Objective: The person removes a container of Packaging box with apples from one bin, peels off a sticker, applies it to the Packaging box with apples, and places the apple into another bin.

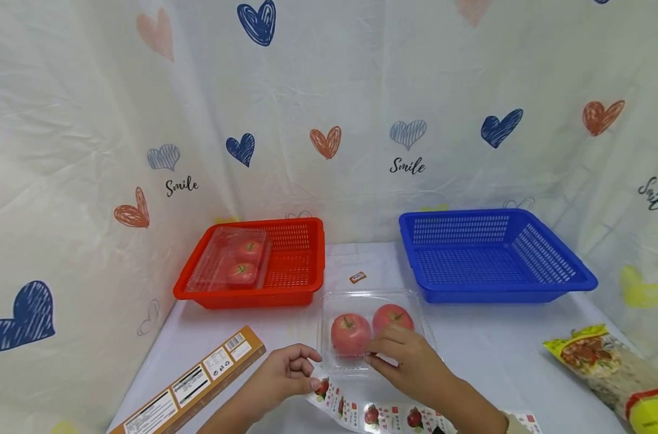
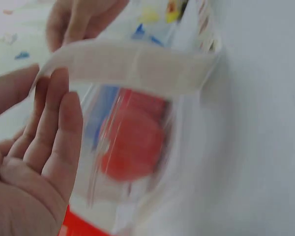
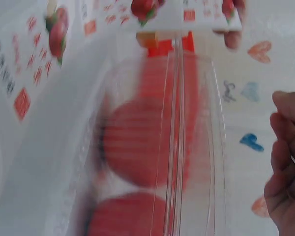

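My left hand [image 1: 282, 377] pinches one end of a paper strip of labels [image 1: 380, 416] printed with red fruit. In the left wrist view the strip's pale back [image 2: 132, 64] curves away from the left thumb and fingertips. Just behind the strip stands a clear plastic box [image 1: 329, 298] with two red apples [image 1: 350, 333] inside. Over the box's front right part is my right hand [image 1: 407, 355], its fingers loosely bent. Nothing shows between those fingers [image 3: 282, 128] in the right wrist view.
A red basket [image 1: 302, 295] at the back left holds another clear box with apples [image 1: 242, 274]. The blue basket [image 1: 502, 295] stands back right. A long orange-brown carton [image 1: 193, 386] lies left, a food bag [image 1: 611, 367] right. A small orange packet [image 1: 357, 276] lies behind the box.
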### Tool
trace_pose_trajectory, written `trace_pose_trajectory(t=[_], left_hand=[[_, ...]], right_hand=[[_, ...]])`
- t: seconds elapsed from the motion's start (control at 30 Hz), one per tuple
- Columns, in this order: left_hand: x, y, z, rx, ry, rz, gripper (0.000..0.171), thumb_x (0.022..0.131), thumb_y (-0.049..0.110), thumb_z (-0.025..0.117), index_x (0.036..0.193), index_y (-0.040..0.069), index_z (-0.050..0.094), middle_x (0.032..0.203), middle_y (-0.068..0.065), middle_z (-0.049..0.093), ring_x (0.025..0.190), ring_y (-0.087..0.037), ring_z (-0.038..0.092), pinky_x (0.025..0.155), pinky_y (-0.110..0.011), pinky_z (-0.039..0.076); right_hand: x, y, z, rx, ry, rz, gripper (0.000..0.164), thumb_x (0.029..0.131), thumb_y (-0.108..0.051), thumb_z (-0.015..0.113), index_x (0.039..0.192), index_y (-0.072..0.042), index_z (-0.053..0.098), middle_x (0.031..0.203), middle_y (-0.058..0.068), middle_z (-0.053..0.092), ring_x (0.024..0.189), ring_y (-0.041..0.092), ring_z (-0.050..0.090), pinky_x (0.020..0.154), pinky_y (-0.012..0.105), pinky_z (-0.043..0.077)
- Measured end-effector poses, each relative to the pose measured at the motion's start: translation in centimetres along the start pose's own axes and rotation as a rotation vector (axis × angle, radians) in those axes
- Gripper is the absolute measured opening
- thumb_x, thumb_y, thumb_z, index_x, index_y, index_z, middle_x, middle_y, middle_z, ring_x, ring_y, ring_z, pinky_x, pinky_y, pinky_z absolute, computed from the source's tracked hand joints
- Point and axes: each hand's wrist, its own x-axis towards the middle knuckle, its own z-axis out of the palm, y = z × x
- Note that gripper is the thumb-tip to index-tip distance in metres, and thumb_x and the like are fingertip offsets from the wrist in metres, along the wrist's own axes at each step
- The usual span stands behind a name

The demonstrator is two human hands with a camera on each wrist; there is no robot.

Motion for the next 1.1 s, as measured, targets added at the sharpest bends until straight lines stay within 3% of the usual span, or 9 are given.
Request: trace_pose_trajectory(t=[0.17, 0.33, 0.5, 0.77, 0.93, 1.1], left_hand=[[1.1, -0.3, 2.2, -0.057, 0.009, 0.045, 0.036, 0.085, 0.004, 0.073, 0.107, -0.015, 0.054, 0.082, -0.004, 0.065, 0.074, -0.011, 0.064, 0.068, -0.024, 0.055], [1.2, 0.0, 3.1, -0.064, 0.004, 0.056, 0.033, 0.087, 0.004, 0.071, 0.107, -0.016, 0.054, 0.084, -0.006, 0.066, 0.075, -0.011, 0.065, 0.067, -0.025, 0.056], [1.0, 0.6, 3.2, -0.099, 0.002, 0.024, 0.03, 0.089, 0.007, 0.071, 0.11, -0.011, 0.058, 0.09, -0.008, 0.069, 0.08, -0.014, 0.066, 0.071, -0.03, 0.058], [0.7, 0.9, 2.5, -0.23, -0.172, 0.054, 0.043, 0.094, 0.007, 0.063, 0.128, -0.016, 0.049, 0.108, -0.008, 0.069, 0.088, -0.015, 0.068, 0.083, -0.036, 0.055], [0.9, 0.8, 2.6, -0.234, -0.145, 0.024, 0.041, 0.091, 0.001, 0.065, 0.128, -0.013, 0.052, 0.105, -0.008, 0.069, 0.087, -0.014, 0.068, 0.082, -0.035, 0.055], [1.1, 0.6, 2.8, -0.214, -0.117, 0.0, 0.039, 0.089, -0.002, 0.066, 0.125, -0.011, 0.055, 0.098, -0.006, 0.069, 0.085, -0.013, 0.068, 0.081, -0.035, 0.055]], right_hand=[[0.6, -1.5, 1.7, 0.135, -0.049, -0.097, 0.007, 0.089, -0.016, 0.073, 0.095, -0.015, 0.071, 0.091, -0.007, 0.065, 0.082, 0.004, 0.059, 0.076, 0.01, 0.047], [0.7, -2.4, 2.7, 0.171, -0.065, -0.079, 0.014, 0.082, -0.016, 0.079, 0.094, -0.017, 0.071, 0.089, -0.01, 0.063, 0.081, 0.001, 0.057, 0.074, 0.007, 0.045], [0.7, -2.4, 2.6, 0.164, -0.074, -0.007, 0.013, 0.082, -0.017, 0.079, 0.092, -0.017, 0.071, 0.088, -0.011, 0.063, 0.082, 0.002, 0.058, 0.075, 0.01, 0.047], [0.7, -2.1, 1.8, 0.187, -0.1, 0.034, 0.013, 0.084, -0.015, 0.077, 0.096, -0.017, 0.071, 0.093, -0.009, 0.064, 0.084, 0.003, 0.06, 0.076, 0.012, 0.049], [0.8, -2.0, 1.5, 0.176, -0.1, 0.016, 0.015, 0.084, -0.012, 0.077, 0.096, -0.017, 0.071, 0.094, -0.009, 0.064, 0.086, 0.003, 0.06, 0.077, 0.013, 0.05], [0.9, -1.9, 1.5, 0.163, -0.085, -0.065, 0.017, 0.082, -0.007, 0.077, 0.096, -0.015, 0.072, 0.095, -0.007, 0.063, 0.088, 0.006, 0.058, 0.078, 0.012, 0.048]])
